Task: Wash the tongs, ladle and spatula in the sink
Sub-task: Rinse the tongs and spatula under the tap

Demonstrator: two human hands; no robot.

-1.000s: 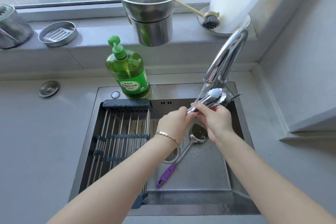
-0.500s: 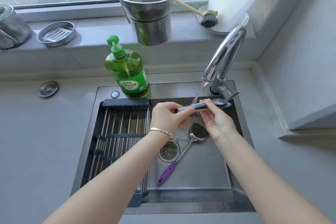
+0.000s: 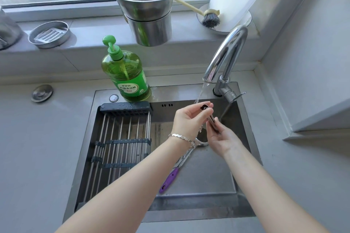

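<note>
Under faucet (image 3: 225, 55) stream, over sink (image 3: 244, 125): left hand (image 3: 189, 119) grip closed on tongs (image 3: 211, 118) at upper end, right hand (image 3: 221, 138) wrapped round lower part, likely rubbing. Ladle (image 3: 181, 162), purple handle, lies on basin floor below. Best: rotate tongs under water, rub full length.

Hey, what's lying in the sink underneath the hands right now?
A ladle with a purple handle lies on the sink floor. The left hand and right hand, holding the tongs, cover most of its bowl and the drain.
</note>
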